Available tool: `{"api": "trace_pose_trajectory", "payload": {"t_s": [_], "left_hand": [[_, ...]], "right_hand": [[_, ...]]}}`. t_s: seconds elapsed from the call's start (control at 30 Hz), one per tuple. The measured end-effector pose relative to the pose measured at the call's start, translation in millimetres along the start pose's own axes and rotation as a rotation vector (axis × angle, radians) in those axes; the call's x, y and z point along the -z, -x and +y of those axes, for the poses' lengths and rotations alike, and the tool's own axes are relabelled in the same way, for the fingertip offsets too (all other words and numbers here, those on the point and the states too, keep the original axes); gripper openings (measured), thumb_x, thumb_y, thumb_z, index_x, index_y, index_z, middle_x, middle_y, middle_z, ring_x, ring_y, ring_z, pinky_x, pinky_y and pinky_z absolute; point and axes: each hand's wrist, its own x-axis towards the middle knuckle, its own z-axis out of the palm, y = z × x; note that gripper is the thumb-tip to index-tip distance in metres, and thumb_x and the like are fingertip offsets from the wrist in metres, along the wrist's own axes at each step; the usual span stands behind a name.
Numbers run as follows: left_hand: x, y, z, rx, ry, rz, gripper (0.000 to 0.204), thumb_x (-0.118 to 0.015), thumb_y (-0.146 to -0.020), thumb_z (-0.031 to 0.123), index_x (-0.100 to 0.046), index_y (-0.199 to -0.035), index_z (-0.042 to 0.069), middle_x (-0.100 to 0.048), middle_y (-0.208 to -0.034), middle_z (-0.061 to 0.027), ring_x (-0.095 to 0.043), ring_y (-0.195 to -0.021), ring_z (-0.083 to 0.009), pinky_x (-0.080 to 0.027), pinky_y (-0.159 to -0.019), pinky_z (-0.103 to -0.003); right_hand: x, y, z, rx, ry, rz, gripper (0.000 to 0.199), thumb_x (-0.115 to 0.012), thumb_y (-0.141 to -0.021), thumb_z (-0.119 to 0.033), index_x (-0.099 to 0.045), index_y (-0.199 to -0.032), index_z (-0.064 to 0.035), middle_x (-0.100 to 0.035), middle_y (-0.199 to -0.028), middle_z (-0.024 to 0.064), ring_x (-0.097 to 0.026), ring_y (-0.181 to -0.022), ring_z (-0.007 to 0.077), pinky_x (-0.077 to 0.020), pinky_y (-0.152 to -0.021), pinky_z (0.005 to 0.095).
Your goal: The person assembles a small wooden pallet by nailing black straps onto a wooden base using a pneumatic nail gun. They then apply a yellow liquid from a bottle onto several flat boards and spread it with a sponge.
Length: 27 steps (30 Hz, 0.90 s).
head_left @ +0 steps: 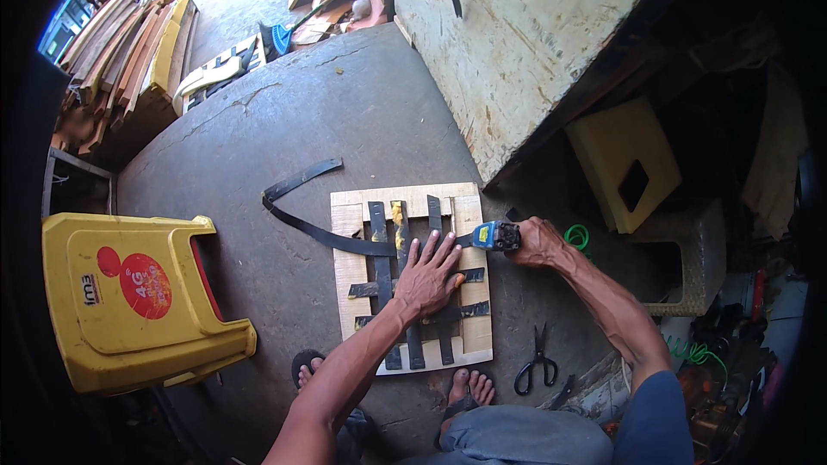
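Note:
A pale wooden frame point(349, 207) lies on the floor in front of my feet, crossed by several black straps woven over and under each other. My left hand point(424, 280) rests flat on the straps near the middle, fingers stretched out. In my right hand point(541, 243) is a blue and black staple gun point(498, 235), its nose over the frame's right rail, at the end of a crosswise strap. Whether the nose touches the wood, I cannot tell. That strap's long loose end point(297, 222) runs out past the left rail and folds back on the floor.
Black-handled scissors point(536, 370) lie right of my foot. A yellow plastic stool point(172, 293) lies at the left. A worn pale panel point(525, 34) stands at the upper right, with a green coiled hose point(577, 239) below. Stacked planks point(138, 56) and a blue broom point(280, 39) are farther off.

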Motion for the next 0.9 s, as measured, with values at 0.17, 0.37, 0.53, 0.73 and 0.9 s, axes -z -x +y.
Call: {"api": "trace_pose_trajectory", "payload": {"t_s": [0.17, 0.37, 0.53, 0.73, 0.9], "left_hand": [[11.8, 16.5, -18.2, 0.143, 0.145, 0.291, 0.055, -0.06, -0.1, 0.027, -0.046, -0.147, 0.004, -0.035, -0.159, -0.0249, -0.024, -0.153, -0.043, -0.022, -0.125, -0.053], [37.2, 62.7, -107.4, 0.44, -0.122, 0.546, 0.048, -0.062, -0.098, 0.028, -0.053, -0.139, 0.005, -0.044, -0.148, -0.0274, -0.037, -0.142, -0.046, -0.029, -0.119, -0.054], [51.8, 77.2, -139.6, 0.457, -0.153, 0.413, 0.049, -0.067, -0.096, 0.041, -0.055, -0.131, 0.009, -0.049, -0.14, -0.0232, -0.045, -0.133, -0.0425, -0.037, -0.11, -0.053], [61.2, 77.9, -139.5, 0.708, -0.056, 0.223, 0.071, -0.069, -0.087, 0.063, -0.055, -0.131, 0.009, -0.056, -0.119, -0.0181, -0.051, -0.113, -0.0352, -0.042, -0.096, -0.049], [76.7, 69.5, -146.7, 0.777, 0.053, -0.052, 0.079, -0.069, -0.083, 0.072, -0.071, -0.12, 0.003, -0.062, -0.111, -0.0182, -0.052, -0.11, -0.034, -0.041, -0.094, -0.047]], "right_hand": [[-0.1, -4.0, 5.1, 0.053, 0.096, -0.067, 0.019, -0.065, -0.076, -0.015, -0.072, -0.092, -0.0085, -0.071, -0.077, 0.0197, -0.071, -0.07, 0.0379, -0.0568, -0.065, 0.0462], [2.1, -0.9, -8.9, 0.06, 0.013, -0.053, 0.021, -0.069, -0.077, -0.016, -0.073, -0.095, -0.0059, -0.072, -0.08, 0.0205, -0.074, -0.073, 0.0323, -0.057, -0.069, 0.043], [-10.1, 23.7, 4.4, -0.019, -0.262, 0.071, 0.027, -0.074, -0.08, -0.022, -0.075, -0.101, -0.0055, -0.073, -0.085, 0.0223, -0.074, -0.094, 0.0335, -0.0572, -0.078, 0.0394], [-3.5, 12.7, -40.7, 0.009, -0.185, -0.081, 0.031, -0.075, -0.082, -0.023, -0.074, -0.105, -0.0028, -0.074, -0.091, 0.0222, -0.075, -0.094, 0.0328, -0.0574, -0.078, 0.0391], [-10.2, -22.7, -93.2, 0.152, -0.263, -0.023, 0.03, -0.069, -0.079, -0.025, -0.073, -0.097, -0.0006, -0.072, -0.084, 0.0237, -0.074, -0.086, 0.0391, -0.0574, -0.076, 0.0435]]}}
